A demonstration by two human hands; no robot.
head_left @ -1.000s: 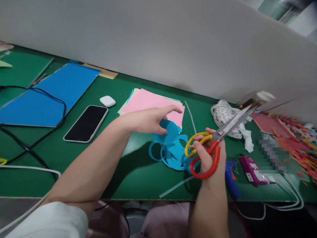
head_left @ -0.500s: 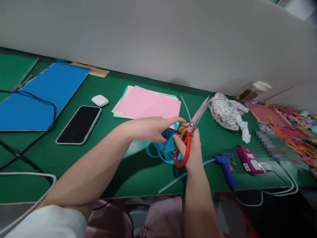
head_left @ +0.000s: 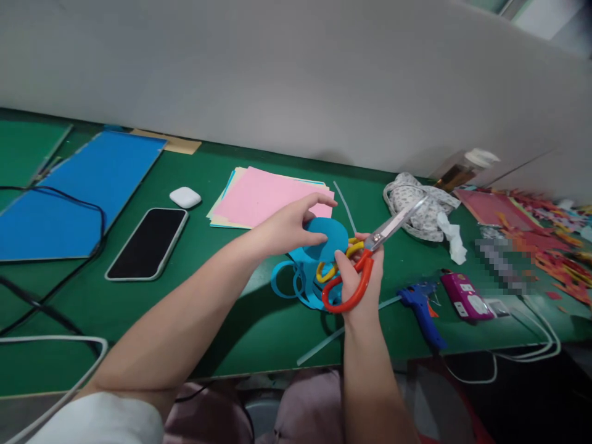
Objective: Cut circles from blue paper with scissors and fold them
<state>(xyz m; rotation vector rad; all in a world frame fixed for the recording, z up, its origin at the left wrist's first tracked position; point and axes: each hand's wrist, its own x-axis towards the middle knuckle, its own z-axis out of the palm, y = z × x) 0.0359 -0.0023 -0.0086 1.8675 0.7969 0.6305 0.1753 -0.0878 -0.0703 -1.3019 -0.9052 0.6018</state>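
A blue paper disc (head_left: pixel 330 231) is upright between my hands, with curling blue paper strips (head_left: pixel 283 280) hanging below it. My left hand (head_left: pixel 291 225) has its thumb against the disc's face, its visible fingers spread above the edge; any fingers behind the paper are hidden. My right hand (head_left: pixel 363 287) is closed around scissors (head_left: pixel 354 287) with one red and one yellow handle loop. The blades lie together and point up to the right. The right thumb is beside the disc's lower edge, and I cannot tell whether it pinches the paper.
A stack of pink and pale paper (head_left: pixel 259 197) lies behind my hands. To the left are a phone (head_left: pixel 147 243), a white case (head_left: pixel 185 197) and a blue board (head_left: pixel 92 191). A blue glue gun (head_left: pixel 423 311), magenta box (head_left: pixel 466 296) and patterned cloth (head_left: pixel 409 209) are on the right.
My left hand's fingers have lifted and spread. The blue disc has turned to show more of its face. The scissors have tilted over to the right in my right hand.
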